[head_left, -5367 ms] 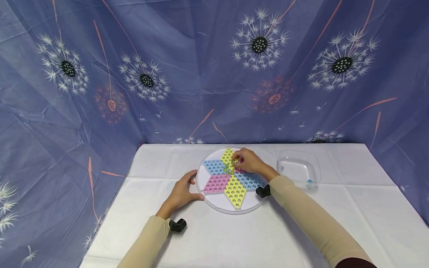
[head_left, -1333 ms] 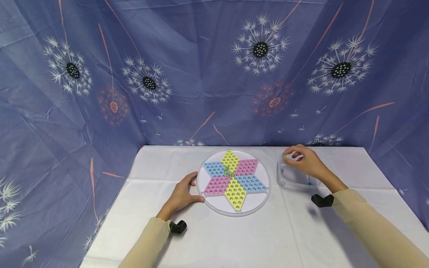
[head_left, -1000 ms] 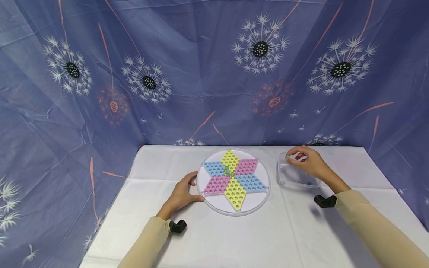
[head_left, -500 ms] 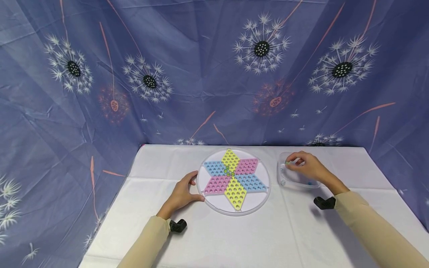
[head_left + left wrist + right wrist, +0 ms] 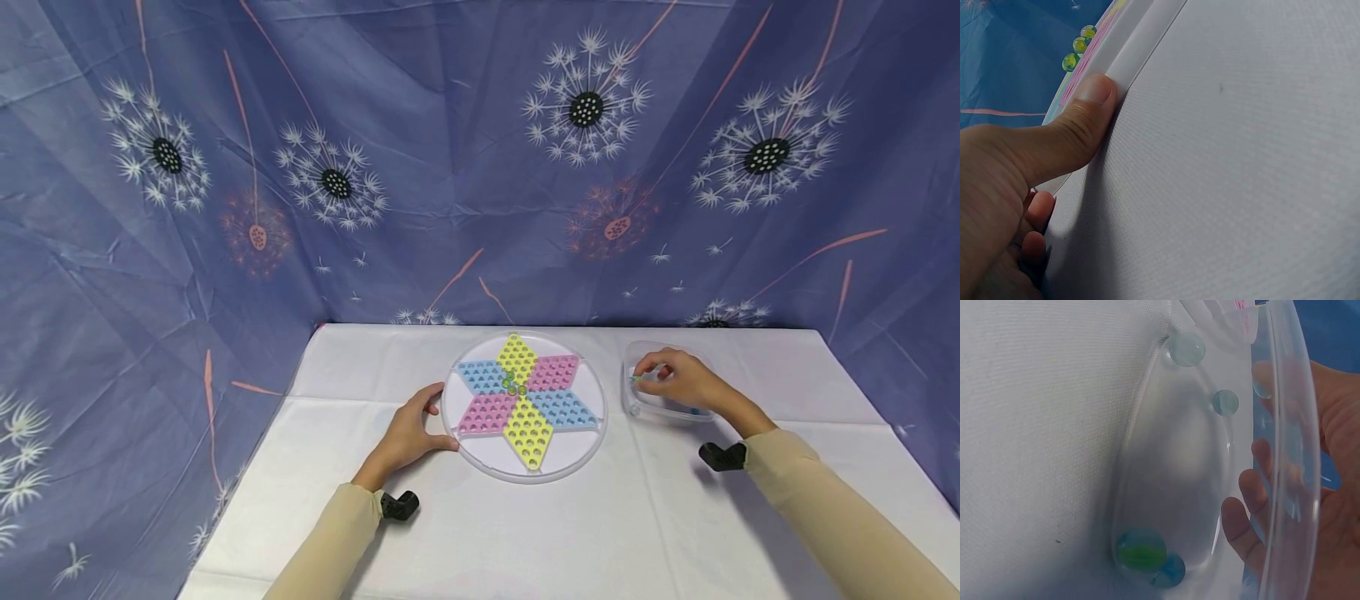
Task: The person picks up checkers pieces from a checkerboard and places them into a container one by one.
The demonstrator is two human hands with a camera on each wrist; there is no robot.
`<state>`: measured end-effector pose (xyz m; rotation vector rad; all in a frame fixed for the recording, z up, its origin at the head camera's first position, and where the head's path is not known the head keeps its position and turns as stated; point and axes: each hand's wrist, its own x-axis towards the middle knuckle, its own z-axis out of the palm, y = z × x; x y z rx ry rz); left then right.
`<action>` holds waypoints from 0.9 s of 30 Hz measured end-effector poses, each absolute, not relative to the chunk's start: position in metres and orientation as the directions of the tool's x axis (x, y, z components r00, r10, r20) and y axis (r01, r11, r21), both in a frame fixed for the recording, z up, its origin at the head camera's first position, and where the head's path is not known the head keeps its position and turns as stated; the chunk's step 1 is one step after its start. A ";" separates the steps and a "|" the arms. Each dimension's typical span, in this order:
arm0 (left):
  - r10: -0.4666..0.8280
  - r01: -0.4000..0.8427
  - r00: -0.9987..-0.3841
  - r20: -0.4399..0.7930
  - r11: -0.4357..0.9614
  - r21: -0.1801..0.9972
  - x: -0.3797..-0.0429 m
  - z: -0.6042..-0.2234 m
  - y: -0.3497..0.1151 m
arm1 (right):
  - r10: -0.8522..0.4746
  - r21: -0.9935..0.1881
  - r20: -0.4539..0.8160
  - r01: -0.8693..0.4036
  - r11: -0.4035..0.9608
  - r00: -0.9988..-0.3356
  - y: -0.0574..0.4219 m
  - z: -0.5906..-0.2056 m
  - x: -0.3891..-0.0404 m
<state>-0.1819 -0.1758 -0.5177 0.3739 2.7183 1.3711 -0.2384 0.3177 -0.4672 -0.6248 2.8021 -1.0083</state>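
Observation:
A round white Chinese checkers board (image 5: 480, 458) with a yellow, pink and blue star lies on the table. Several green-yellow marbles (image 5: 512, 389) sit near its centre. My left hand (image 5: 405, 429) rests at the board's left rim, thumb laid straight against the edge and the other fingers spread further along it. Over the clear plastic container (image 5: 628, 400), my right hand (image 5: 678, 379) pinches a greenish marble (image 5: 636, 379) between thumb and forefinger, low inside the rim. In the right wrist view, the hand's other fingers hang loosely curled behind the container's wall.
Inside the container are two pale clear marbles (image 5: 1186, 349), a green-and-blue marble (image 5: 1141, 549) and a blue marble (image 5: 1171, 572) beside it. White cloth (image 5: 540, 533) covers the table. A blue dandelion-print curtain (image 5: 450, 167) hangs behind and to the left.
My right hand went from the board's centre to the container on the right, then sank lower into it with the marble pinched. My left hand and the board stayed in place.

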 end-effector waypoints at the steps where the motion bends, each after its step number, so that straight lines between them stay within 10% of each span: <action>1: 0.249 0.181 -0.968 0.039 0.575 0.798 -0.182 -0.518 -0.176 | -0.408 -0.628 0.044 -0.343 0.698 -0.912 0.318 -0.467 -0.238; 27: 0.245 0.169 -0.969 0.027 0.581 0.796 -0.182 -0.519 -0.176 | -0.364 -0.623 0.058 -0.318 0.714 -0.930 0.316 -0.468 -0.236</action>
